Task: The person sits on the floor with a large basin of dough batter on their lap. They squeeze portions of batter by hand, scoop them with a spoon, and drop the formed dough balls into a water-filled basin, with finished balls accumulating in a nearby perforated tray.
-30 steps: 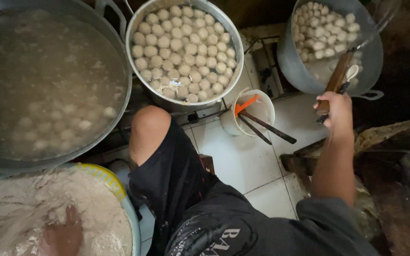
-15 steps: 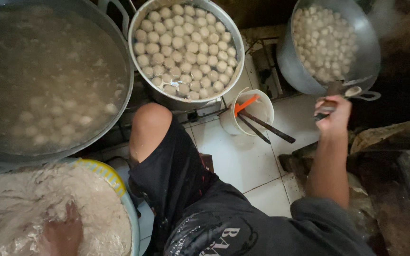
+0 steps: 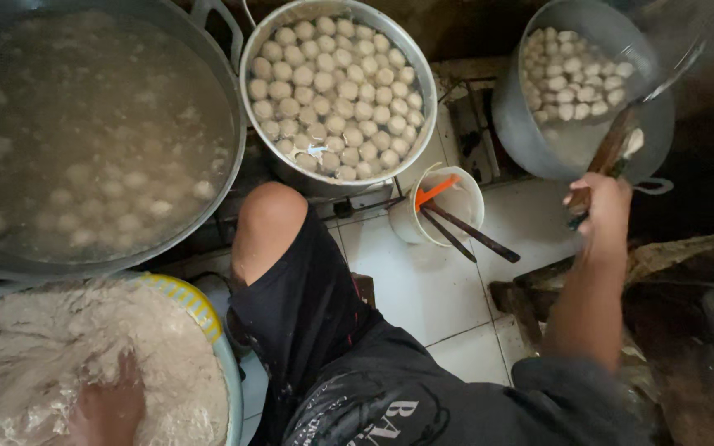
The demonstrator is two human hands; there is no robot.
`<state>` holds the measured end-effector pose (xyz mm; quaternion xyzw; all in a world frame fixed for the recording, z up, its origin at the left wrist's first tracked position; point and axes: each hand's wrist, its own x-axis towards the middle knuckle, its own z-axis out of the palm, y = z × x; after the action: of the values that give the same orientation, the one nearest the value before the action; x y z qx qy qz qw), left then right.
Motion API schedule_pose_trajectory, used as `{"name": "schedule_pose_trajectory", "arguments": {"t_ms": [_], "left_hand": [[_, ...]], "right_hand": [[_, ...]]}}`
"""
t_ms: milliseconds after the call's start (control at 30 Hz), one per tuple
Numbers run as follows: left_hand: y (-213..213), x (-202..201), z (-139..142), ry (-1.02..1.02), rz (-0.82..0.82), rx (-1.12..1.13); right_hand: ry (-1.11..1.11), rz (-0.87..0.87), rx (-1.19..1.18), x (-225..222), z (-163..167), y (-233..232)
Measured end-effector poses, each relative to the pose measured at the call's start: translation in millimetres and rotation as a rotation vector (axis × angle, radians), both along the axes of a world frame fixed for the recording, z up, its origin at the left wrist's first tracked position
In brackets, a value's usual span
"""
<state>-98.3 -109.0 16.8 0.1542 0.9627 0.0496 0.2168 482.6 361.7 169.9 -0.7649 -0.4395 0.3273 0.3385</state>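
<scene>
My left hand presses into pale meat paste in a basin with a yellow and blue rim at the bottom left. My right hand grips the wooden handle of a ladle that reaches into the steel pot at the top right, where white meatballs float in water. A middle pot is full of meatballs. A large pot on the left holds cloudy broth with meatballs under the surface. My bare knee sits between them.
A small white bucket on the white tiled floor holds an orange tool and two dark sticks. Dark wooden boards lie at the right. Steam rises near the top right corner.
My right hand has lifted the ladle handle back up against the right pot's rim after a dip lower half a second ago. The left hand has stayed in the paste.
</scene>
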Motion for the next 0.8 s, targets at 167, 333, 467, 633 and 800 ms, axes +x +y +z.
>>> {"name": "schedule_pose_trajectory", "arguments": {"t_ms": [167, 333, 467, 633, 800], "left_hand": [[2, 6, 15, -0.033, 0.06, -0.024], [0, 7, 22, 0.014, 0.012, 0.063], [-3, 2, 22, -0.091, -0.025, -0.125], [-3, -1, 26, -0.031, 0.006, -0.071], [-8, 4, 28, -0.005, 0.031, 0.015]], "right_hand": [[-0.629, 0.014, -0.117, -14, 9, 36], [-0.734, 0.264, -0.237, -31, -12, 16], [-0.375, 0.117, -0.1, -32, -24, -35], [0.036, 0.022, 0.022, -34, -22, -51], [-0.18, 0.029, 0.117, -40, -51, -28]]}}
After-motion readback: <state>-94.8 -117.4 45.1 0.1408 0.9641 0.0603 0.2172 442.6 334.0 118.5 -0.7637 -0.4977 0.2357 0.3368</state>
